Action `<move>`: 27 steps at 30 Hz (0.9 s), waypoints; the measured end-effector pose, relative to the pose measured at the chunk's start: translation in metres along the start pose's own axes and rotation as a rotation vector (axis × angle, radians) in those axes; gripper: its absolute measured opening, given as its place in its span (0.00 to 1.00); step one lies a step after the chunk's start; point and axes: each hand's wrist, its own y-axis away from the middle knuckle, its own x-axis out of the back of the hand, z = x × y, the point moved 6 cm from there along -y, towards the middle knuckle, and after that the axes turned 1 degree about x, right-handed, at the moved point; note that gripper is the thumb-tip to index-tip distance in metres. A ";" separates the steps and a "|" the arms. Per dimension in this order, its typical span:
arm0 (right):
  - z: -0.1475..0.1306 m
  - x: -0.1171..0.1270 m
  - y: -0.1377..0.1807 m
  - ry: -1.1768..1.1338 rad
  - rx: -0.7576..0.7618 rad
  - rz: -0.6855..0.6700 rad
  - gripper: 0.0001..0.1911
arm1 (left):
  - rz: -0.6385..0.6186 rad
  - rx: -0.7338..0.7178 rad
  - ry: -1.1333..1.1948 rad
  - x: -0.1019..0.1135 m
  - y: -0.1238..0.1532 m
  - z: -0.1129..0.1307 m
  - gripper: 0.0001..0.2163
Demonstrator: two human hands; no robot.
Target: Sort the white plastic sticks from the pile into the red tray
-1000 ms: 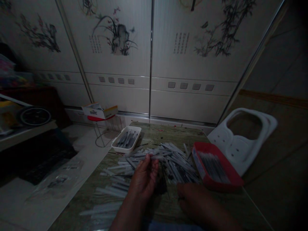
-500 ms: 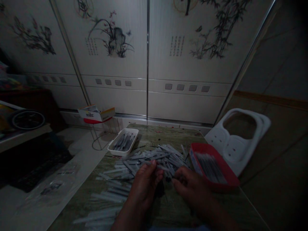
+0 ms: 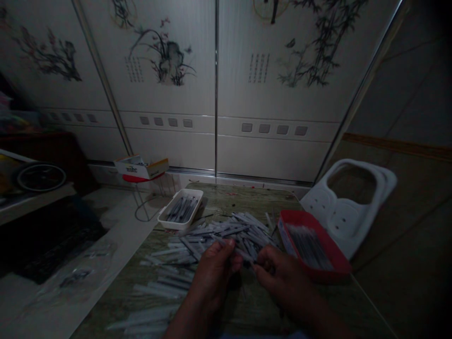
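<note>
Over the near edge of a pile of pale pens, my left hand is closed around a slim, translucent pen. The pen slants down to the right, toward my right hand. There my right thumb and fingers are pinched together at its lower end. Whether they also hold a small part is too dark to make out. More pens lie in loose bunches to the left of my left forearm.
A white tray of pens stands at the table's far left. To the right is a red box with pale pens inside. A white plastic chair is behind it. An open carton sits on a red stool by the sliding doors.
The pen between my hands now tilts down to the right and reaches my right fingertips. My left hand has shifted slightly rightward. A dark bit seen between the hands before no longer shows.
</note>
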 end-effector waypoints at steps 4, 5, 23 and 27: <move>0.000 -0.001 0.000 0.019 0.008 -0.013 0.04 | -0.003 -0.018 -0.058 0.001 -0.003 -0.001 0.15; 0.001 -0.002 0.000 0.026 0.010 -0.014 0.04 | -0.004 -0.023 -0.075 0.001 -0.003 -0.001 0.16; 0.000 -0.005 0.000 0.141 -0.010 -0.060 0.04 | -0.020 -0.080 -0.209 0.003 -0.005 -0.003 0.18; 0.001 -0.005 0.000 0.117 -0.010 -0.049 0.04 | 0.007 -0.056 -0.202 0.004 -0.005 -0.003 0.18</move>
